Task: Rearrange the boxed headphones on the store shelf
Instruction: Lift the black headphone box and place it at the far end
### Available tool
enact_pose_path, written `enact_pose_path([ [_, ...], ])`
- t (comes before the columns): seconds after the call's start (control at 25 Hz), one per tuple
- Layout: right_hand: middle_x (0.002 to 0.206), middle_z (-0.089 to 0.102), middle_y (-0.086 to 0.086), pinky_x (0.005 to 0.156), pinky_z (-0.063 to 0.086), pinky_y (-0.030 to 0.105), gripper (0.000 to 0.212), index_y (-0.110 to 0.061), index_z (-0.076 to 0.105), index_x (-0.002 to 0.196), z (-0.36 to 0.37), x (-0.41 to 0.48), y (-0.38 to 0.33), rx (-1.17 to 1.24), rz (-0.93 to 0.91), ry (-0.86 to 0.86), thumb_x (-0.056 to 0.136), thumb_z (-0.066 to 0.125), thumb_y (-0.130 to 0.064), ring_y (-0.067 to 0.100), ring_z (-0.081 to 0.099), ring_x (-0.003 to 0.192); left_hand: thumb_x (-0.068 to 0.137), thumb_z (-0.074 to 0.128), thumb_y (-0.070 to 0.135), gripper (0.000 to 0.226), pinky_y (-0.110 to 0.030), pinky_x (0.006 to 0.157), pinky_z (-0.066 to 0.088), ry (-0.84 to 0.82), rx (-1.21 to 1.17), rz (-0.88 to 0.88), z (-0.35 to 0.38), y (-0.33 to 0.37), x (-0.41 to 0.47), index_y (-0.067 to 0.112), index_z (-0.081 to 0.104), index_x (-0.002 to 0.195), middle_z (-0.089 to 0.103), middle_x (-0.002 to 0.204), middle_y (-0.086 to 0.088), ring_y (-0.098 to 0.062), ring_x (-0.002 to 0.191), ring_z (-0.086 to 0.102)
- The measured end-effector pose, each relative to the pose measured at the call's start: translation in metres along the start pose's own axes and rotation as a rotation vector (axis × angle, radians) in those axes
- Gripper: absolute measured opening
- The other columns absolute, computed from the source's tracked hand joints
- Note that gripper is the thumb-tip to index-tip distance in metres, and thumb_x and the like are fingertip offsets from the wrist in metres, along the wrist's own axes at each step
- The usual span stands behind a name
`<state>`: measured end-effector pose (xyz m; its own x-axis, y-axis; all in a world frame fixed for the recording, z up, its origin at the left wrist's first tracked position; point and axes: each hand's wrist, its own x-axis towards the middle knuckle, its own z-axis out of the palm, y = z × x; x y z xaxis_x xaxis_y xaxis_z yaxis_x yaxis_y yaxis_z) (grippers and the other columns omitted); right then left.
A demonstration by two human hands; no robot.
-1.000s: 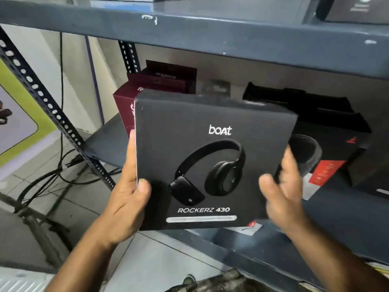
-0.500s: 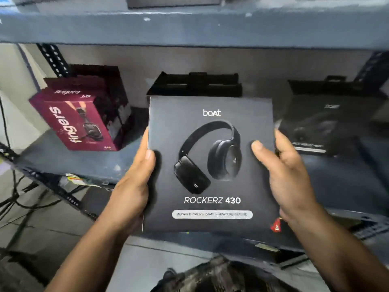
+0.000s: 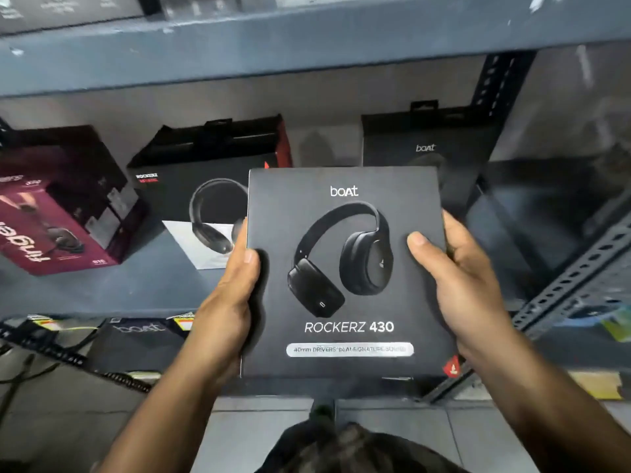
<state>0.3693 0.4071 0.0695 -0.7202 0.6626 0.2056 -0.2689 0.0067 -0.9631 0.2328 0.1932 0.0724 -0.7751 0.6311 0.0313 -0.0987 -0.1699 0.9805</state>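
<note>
Matt black card: the square cardboard headphone box printed "boAt ROCKERZ 430" [image 3: 345, 268] is held upright, front face to the camera, in front of the grey-blue metal shelf [image 3: 136, 288].
Left hand: the left hand [image 3: 228, 302] grips the box's left edge, thumb pressed on the front face, its fingers wrapped behind the box and out of sight.
Right hand: the right hand [image 3: 464, 285] grips the right edge in the same way, thumb on the front, the fingers [image 3: 454, 233] curled round the edge to the back.
Shelf, left: a maroon headphone box with white lettering [image 3: 58, 213] stands at an angle on the shelf.
Shelf, middle: a black box with a red side and a headphone picture over a white patch [image 3: 205, 186] stands just behind the held box and is partly covered by it.
Shelf, right: a dark upright box with a faint "boAt" logo [image 3: 426, 141] stands at the back, its lower part hidden by the held box.
Frame: a perforated grey metal upright [image 3: 577, 281] runs slantwise on the right.
Above: a second grey-blue shelf board [image 3: 307, 52] crosses the top; the goods on it are too blurred to tell.
Below: a dark box marked "boAt" [image 3: 136, 339] lies under the shelf edge, near black cables [image 3: 41, 356] and a tiled floor [image 3: 392, 425].
</note>
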Motion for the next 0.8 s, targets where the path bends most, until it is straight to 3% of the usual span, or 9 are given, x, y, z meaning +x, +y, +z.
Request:
enact_pose_path([
  [0.08,0.117,0.076,-0.008,0.079,0.058,0.021,0.041,-0.028,0.061,0.132,-0.014,0.003,-0.001,-0.003,-0.019,0.044,0.092,0.061,-0.018,0.010,0.072,0.105,0.094,0.052,0.048,0.025,-0.006,0.088,0.047,0.074,0.096,0.012,0.020,-0.008,0.007,0.051,0.072,0.108,0.070,0.110,0.040,0.023,0.107,0.060],
  [0.12,0.116,0.076,-0.009,0.078,0.057,0.019,0.040,-0.028,0.061,0.132,-0.025,0.007,0.002,0.008,-0.033,0.066,0.094,0.060,-0.014,0.010,0.072,0.105,0.092,0.061,0.048,0.017,-0.004,0.082,0.049,0.078,0.082,-0.002,0.032,-0.014,0.013,0.046,0.075,0.103,0.074,0.104,0.036,0.021,0.101,0.064],
  [0.24,0.116,0.076,-0.010,0.081,0.057,0.020,0.039,-0.028,0.060,0.130,-0.050,0.018,0.001,0.055,-0.084,0.107,0.094,0.056,-0.015,0.008,0.071,0.107,0.086,0.067,0.039,0.039,-0.012,0.083,0.054,-0.026,-0.022,0.001,0.071,-0.032,0.036,0.028,0.068,0.123,0.076,0.119,0.011,-0.003,0.111,0.070],
  [0.4,0.107,0.072,-0.017,0.082,0.056,0.020,0.029,-0.030,0.053,0.118,-0.077,0.048,0.008,0.141,-0.161,0.282,0.092,0.052,-0.018,-0.001,0.066,0.100,0.080,0.070,0.033,0.079,-0.023,0.104,0.049,-0.006,0.127,0.142,0.120,-0.052,0.083,0.009,0.038,0.148,0.066,0.132,0.001,-0.005,0.119,0.063],
  [0.48,0.116,0.064,-0.009,0.088,0.055,0.023,0.028,-0.025,0.045,0.122,-0.081,0.059,0.023,0.107,-0.173,0.295,0.100,0.045,-0.008,0.000,0.064,0.102,0.078,0.073,0.026,0.090,-0.035,0.114,0.042,-0.003,0.173,0.130,0.129,-0.064,0.103,0.004,0.029,0.152,0.059,0.142,-0.008,-0.009,0.126,0.059],
  [0.6,0.125,0.055,-0.003,0.094,0.052,0.022,0.036,-0.015,0.031,0.133,-0.086,0.076,0.046,0.034,-0.197,0.284,0.103,0.037,0.003,-0.001,0.062,0.107,0.076,0.075,0.029,0.098,-0.033,0.114,0.042,-0.026,0.173,0.142,0.129,-0.080,0.129,0.002,0.024,0.154,0.053,0.147,-0.016,-0.014,0.131,0.055],
  [0.72,0.112,0.067,-0.022,0.086,0.051,0.011,0.030,-0.023,0.041,0.126,-0.089,0.091,0.054,0.038,-0.176,0.325,0.098,0.041,-0.013,-0.011,0.063,0.100,0.074,0.076,0.037,0.105,-0.032,0.112,0.043,-0.049,0.206,0.133,0.123,-0.100,0.147,0.004,0.019,0.156,0.053,0.147,-0.012,-0.011,0.130,0.055],
  [0.8,0.102,0.072,-0.026,0.080,0.050,0.007,0.024,-0.026,0.050,0.117,-0.095,0.103,0.055,0.088,-0.192,0.401,0.104,0.031,-0.020,-0.015,0.064,0.094,0.068,0.079,0.042,0.121,-0.026,0.115,0.040,-0.072,0.267,0.100,0.112,-0.111,0.157,0.011,0.006,0.159,0.051,0.148,0.007,0.000,0.131,0.052],
])
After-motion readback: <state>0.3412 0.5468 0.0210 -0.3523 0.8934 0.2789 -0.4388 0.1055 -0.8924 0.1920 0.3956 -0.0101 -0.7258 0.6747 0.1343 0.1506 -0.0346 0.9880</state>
